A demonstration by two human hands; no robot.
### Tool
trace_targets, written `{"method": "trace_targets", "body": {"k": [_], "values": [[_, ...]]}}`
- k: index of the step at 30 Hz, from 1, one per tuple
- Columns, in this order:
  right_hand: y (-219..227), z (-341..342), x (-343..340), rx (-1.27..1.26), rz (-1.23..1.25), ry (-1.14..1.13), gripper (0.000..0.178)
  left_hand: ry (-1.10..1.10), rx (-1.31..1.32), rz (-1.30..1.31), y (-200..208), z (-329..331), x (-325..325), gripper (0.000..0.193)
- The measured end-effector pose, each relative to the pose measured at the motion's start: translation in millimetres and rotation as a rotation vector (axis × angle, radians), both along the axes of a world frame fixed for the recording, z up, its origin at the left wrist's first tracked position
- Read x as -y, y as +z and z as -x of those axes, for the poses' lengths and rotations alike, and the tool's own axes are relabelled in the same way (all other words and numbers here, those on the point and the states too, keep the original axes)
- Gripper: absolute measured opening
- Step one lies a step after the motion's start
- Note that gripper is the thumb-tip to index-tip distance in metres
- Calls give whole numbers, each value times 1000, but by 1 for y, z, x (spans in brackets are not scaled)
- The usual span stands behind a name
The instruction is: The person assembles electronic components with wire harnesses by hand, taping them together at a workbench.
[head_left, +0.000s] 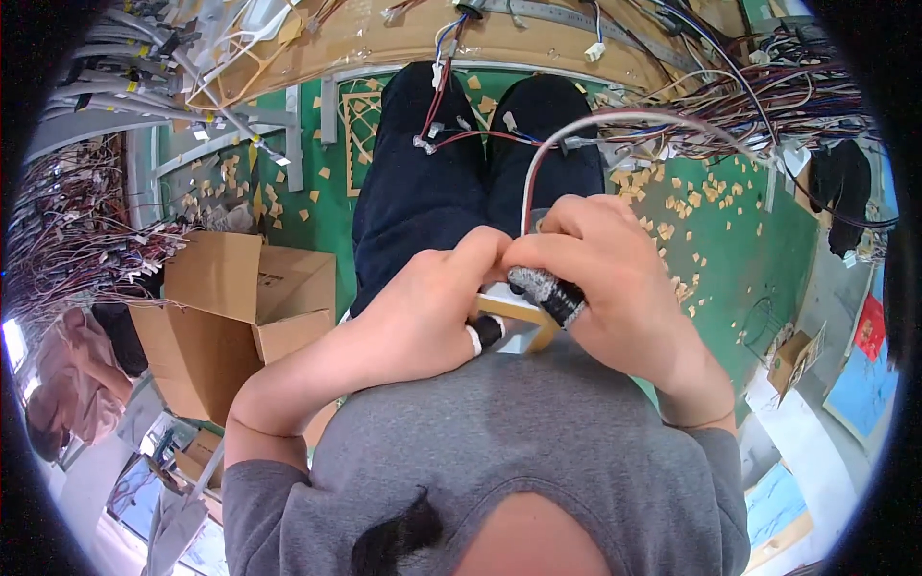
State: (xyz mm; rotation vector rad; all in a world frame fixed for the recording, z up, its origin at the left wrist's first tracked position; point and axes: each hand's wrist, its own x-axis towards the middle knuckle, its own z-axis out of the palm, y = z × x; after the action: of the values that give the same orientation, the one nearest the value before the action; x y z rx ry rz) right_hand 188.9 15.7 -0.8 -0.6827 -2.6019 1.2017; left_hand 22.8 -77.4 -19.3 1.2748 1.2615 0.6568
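Observation:
Close to my chest, my left hand (418,302) and my right hand (615,278) meet with fingers bent and pressed together. A white and brown-red wire cable (533,173) runs down into the right hand's pinch, its end hidden by the fingers. Below the fingertips shows a small white piece with a tan edge (509,309); my left hand is closed about it, though its exact kind is unclear. A grey-and-black wrap (547,293) covers a right-hand digit. Black and white wrapping (487,332) shows beside the left palm.
The cable arcs to a dense wire bundle (691,115) on the right of the workbench (365,38). Grey cables (125,82) hang at the far left. An open cardboard box (211,288) stands left. Tan paper squares (696,197) litter the green floor. Another person (86,365) sits far left.

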Motion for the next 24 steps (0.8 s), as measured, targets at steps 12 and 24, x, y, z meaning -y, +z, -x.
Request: {"method": "trace_targets", "body": {"k": [12,24], "values": [[3,-21,-14,-29,739,29,52,330,522,501,-3,4,-3,13],[15,-12,-17,94,522,19,87,246,188,-28,-15,2,-6,13]]}}
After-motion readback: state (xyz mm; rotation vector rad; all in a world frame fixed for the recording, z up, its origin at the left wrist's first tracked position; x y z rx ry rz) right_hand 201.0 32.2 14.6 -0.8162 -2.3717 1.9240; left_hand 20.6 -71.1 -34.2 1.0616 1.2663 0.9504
